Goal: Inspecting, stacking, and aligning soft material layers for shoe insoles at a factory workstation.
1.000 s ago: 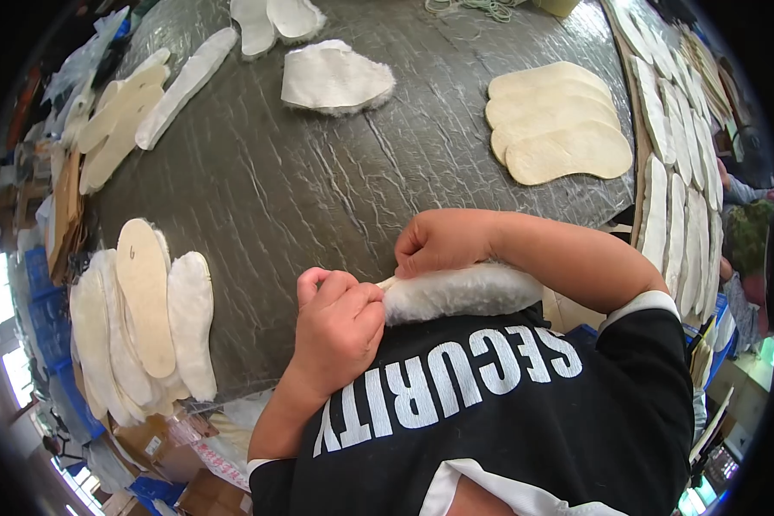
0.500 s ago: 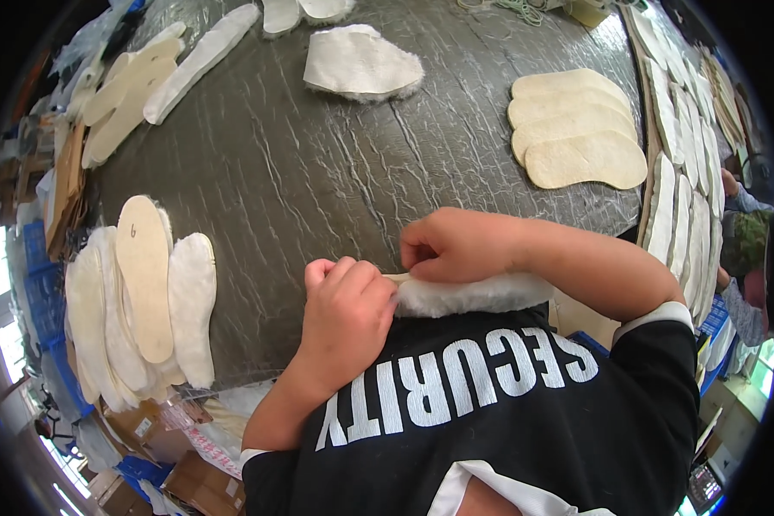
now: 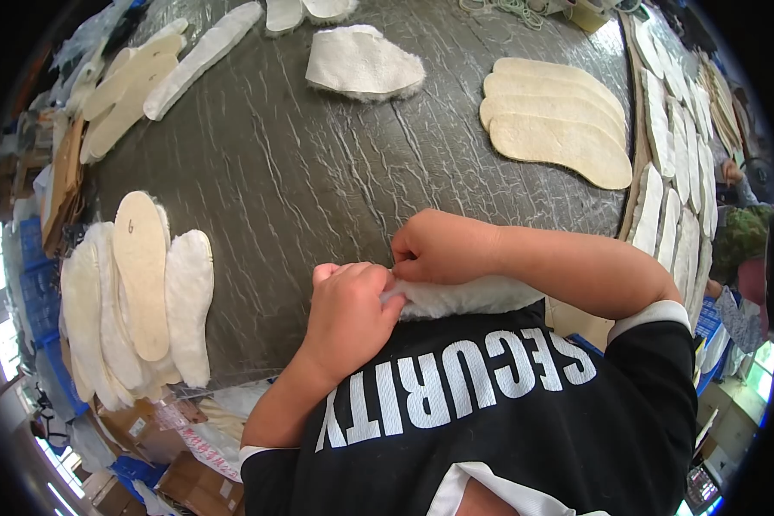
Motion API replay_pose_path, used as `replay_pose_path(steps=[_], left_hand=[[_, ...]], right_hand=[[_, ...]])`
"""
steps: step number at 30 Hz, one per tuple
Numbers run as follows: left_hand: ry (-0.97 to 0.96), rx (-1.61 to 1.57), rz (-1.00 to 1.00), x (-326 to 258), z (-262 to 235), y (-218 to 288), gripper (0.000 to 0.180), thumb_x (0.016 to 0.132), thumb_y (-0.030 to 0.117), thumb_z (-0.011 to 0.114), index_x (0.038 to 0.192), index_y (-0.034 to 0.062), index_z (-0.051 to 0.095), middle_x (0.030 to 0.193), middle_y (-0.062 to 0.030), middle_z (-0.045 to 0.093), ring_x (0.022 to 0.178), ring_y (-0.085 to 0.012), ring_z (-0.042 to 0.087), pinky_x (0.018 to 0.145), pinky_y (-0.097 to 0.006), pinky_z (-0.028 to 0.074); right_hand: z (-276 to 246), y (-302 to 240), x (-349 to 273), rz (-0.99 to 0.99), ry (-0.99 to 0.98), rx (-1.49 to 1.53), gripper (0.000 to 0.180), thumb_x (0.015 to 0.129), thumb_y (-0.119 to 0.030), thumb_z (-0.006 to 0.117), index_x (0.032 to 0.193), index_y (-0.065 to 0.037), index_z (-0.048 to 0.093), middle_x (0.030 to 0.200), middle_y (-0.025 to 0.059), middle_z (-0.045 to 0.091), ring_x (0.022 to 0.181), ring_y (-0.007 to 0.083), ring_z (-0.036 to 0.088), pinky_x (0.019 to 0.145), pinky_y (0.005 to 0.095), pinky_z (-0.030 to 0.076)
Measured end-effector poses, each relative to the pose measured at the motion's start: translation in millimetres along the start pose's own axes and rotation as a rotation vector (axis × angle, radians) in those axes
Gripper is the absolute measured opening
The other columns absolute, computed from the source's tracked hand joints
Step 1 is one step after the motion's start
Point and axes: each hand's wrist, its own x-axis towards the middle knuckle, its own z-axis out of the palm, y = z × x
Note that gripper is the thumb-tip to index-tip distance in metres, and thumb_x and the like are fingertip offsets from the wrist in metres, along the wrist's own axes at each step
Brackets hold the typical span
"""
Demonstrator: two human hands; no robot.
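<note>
A white fluffy insole (image 3: 469,297) lies along the near edge of the table, against my body. My left hand (image 3: 353,314) is closed over its left end, fingers curled. Close beside it, my right hand (image 3: 443,249) pinches the insole's upper edge, its fingertips almost meeting the left ones. What lies right under the fingers is hidden. To the left, a pile of fleece insoles (image 3: 187,301) rests with one plain beige sole (image 3: 142,275) on top. Several beige soles (image 3: 559,138) lie overlapped in a fan at the right.
A fleece piece (image 3: 365,64) lies at the far middle of the dark, wrinkled table cover (image 3: 275,181). More soles (image 3: 133,90) are at the far left. Rows of white insoles (image 3: 662,138) line a board on the right, with another person's arm (image 3: 731,172) beyond. Cardboard boxes (image 3: 202,482) stand below left.
My right hand has slid slightly left, closer to my left hand. The left fingers have shifted a little to the right. The fanned soles appear slightly farther left and higher.
</note>
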Motion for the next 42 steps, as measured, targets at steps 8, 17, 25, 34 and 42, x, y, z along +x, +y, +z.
replay_pose_path(steps=[8, 17, 25, 34, 42], left_hand=[[-0.049, -0.042, 0.421, 1, -9, -5, 0.015, 0.066, 0.006, 0.071, 0.075, 0.0091, 0.059, 0.075, -0.0030, 0.054, 0.077, -0.0241, 0.055, 0.094, -0.051, 0.037], [0.207, -0.185, 0.292, -8, 3, -14, 0.017, 0.066, 0.005, 0.073, 0.078, 0.0073, 0.060, 0.094, -0.0064, 0.060, 0.082, -0.0244, 0.055, 0.083, -0.044, 0.039], [0.260, -0.031, 0.396, -7, 1, -17, 0.017, 0.071, 0.008, 0.073, 0.082, 0.0089, 0.060, 0.100, -0.0057, 0.063, 0.081, -0.0233, 0.055, 0.083, -0.045, 0.038], [0.325, -0.080, 0.327, -7, 10, -15, 0.017, 0.080, 0.012, 0.073, 0.083, 0.0082, 0.057, 0.090, -0.0055, 0.062, 0.073, -0.0233, 0.054, 0.083, -0.046, 0.037], [0.301, -0.040, 0.366, -7, 3, -15, 0.021, 0.070, 0.007, 0.077, 0.085, 0.0079, 0.063, 0.094, -0.0035, 0.062, 0.075, -0.0215, 0.056, 0.082, -0.043, 0.037]], right_hand=[[-5, 6, 2, 0.179, -0.011, 0.028, 0.021, 0.082, -0.021, 0.063, 0.082, -0.001, 0.069, 0.077, 0.0171, 0.067, 0.072, 0.0303, 0.065, 0.068, 0.0399, 0.050], [-12, 18, -24, 0.036, -0.127, 0.304, 0.034, 0.098, -0.032, 0.055, 0.101, -0.001, 0.069, 0.088, 0.0124, 0.069, 0.083, 0.0206, 0.064, 0.077, 0.0355, 0.048], [-12, 25, -44, -0.163, -0.105, 0.392, 0.033, 0.100, -0.026, 0.051, 0.116, 0.000, 0.065, 0.105, 0.0152, 0.069, 0.096, 0.0245, 0.065, 0.088, 0.0354, 0.048], [-10, 26, -46, -0.273, -0.140, 0.386, 0.034, 0.096, -0.027, 0.057, 0.117, -0.001, 0.064, 0.100, 0.0174, 0.070, 0.092, 0.0290, 0.067, 0.083, 0.0367, 0.050], [-8, -25, -47, -0.119, -0.036, -0.289, 0.024, 0.086, -0.027, 0.065, 0.094, -0.004, 0.067, 0.072, 0.0152, 0.067, 0.070, 0.0354, 0.066, 0.065, 0.0425, 0.052]])
